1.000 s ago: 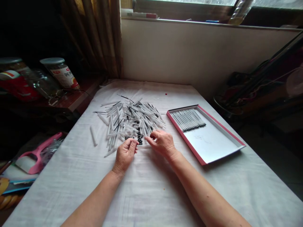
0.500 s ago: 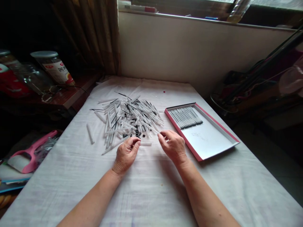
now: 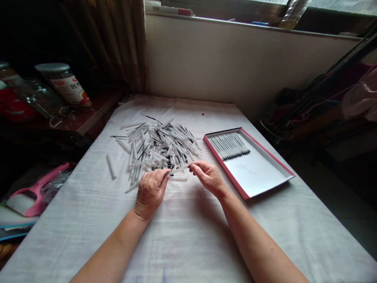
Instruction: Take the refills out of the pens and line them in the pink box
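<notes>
A heap of clear plastic tubes, thin black refills and small black caps (image 3: 160, 147) lies on the white cloth. My left hand (image 3: 150, 189) and my right hand (image 3: 207, 177) meet at the heap's near edge, each pinching one end of a single clear tube (image 3: 179, 169) held level between them. Another loose tube lies on the cloth just under it. To the right, a shallow white tray with a red rim (image 3: 277, 163) holds a neat row of finished pens (image 3: 230, 146) at its far end.
One stray tube (image 3: 111, 166) lies left of the heap. Jars (image 3: 65, 83) stand on a dark shelf at the left, with a pink-handled tool (image 3: 35, 192) below. A wall and window sill close off the far side; cluttered items sit at the right.
My right hand drew a tube out of the heap and swung it left to meet my left hand, which now pinches its other end. The camera shifted slightly.
</notes>
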A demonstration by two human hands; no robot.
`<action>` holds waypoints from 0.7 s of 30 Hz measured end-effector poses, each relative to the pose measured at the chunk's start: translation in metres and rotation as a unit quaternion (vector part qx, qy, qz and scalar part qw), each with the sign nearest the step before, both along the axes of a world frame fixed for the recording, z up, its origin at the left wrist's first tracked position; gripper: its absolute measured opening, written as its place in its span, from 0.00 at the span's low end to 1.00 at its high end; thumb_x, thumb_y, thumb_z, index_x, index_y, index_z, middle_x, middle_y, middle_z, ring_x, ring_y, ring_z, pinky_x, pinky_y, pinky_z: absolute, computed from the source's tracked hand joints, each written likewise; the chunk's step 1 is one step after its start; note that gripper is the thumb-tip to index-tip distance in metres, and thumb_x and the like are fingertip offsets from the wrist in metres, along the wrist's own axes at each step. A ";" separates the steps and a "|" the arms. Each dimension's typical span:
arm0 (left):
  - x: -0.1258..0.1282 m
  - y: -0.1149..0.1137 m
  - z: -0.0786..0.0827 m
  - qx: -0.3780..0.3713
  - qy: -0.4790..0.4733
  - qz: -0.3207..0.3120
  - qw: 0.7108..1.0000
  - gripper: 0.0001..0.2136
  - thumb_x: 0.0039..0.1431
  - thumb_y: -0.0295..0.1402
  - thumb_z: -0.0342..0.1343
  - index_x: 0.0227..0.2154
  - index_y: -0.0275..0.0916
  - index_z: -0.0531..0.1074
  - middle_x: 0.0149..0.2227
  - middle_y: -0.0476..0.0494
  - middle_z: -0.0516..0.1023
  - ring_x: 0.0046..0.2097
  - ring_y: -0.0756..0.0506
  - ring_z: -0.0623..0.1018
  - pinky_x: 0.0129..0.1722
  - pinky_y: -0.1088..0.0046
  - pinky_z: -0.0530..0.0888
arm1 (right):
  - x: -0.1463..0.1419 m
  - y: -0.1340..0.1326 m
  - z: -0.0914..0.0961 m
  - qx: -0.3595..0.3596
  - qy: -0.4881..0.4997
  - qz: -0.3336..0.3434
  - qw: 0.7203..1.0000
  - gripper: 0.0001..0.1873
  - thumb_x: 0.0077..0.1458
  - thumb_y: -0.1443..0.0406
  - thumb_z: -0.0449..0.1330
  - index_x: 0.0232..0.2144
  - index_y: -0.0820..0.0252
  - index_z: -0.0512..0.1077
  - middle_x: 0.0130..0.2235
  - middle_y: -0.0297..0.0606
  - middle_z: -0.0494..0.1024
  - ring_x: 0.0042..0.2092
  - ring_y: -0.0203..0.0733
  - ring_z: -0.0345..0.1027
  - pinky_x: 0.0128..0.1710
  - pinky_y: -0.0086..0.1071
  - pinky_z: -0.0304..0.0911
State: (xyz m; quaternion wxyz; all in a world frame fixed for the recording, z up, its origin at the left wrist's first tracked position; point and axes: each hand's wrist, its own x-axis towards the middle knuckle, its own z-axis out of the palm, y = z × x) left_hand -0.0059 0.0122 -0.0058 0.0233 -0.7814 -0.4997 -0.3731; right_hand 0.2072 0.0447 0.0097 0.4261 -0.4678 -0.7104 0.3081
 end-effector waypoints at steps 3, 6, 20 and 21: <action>-0.003 0.003 -0.003 -0.023 -0.046 0.014 0.999 0.10 0.66 0.34 0.48 0.44 0.39 0.71 0.37 0.43 0.79 0.39 0.45 0.78 0.40 0.70 0.73 | 0.000 0.016 -0.004 0.091 -0.167 -0.045 0.981 0.11 0.59 0.66 0.55 0.38 0.57 0.77 0.37 0.41 0.79 0.38 0.41 0.72 0.37 0.31 0.65; -0.003 0.003 -0.004 -0.044 -0.090 0.013 0.995 0.10 0.65 0.34 0.49 0.44 0.40 0.71 0.37 0.45 0.78 0.39 0.47 0.78 0.40 0.73 0.73 | -0.003 0.027 -0.004 0.140 -0.340 -0.031 0.930 0.16 0.58 0.71 0.54 0.44 0.54 0.76 0.43 0.42 0.78 0.42 0.42 0.70 0.39 0.31 0.63; -0.006 0.008 -0.009 -0.094 -0.156 0.022 0.983 0.17 0.64 0.29 0.46 0.53 0.41 0.70 0.44 0.41 0.79 0.43 0.46 0.79 0.46 0.68 0.75 | -0.001 0.017 -0.001 0.218 -0.100 -0.049 0.969 0.10 0.61 0.65 0.54 0.41 0.55 0.75 0.44 0.42 0.79 0.46 0.42 0.72 0.47 0.38 0.68; -0.006 0.008 -0.010 -0.097 -0.159 0.020 0.982 0.17 0.64 0.29 0.46 0.53 0.40 0.70 0.43 0.41 0.79 0.42 0.46 0.80 0.46 0.68 0.76 | 0.000 0.011 0.002 0.202 -0.018 -0.095 0.975 0.09 0.61 0.64 0.54 0.41 0.55 0.74 0.43 0.42 0.79 0.45 0.42 0.73 0.44 0.38 0.69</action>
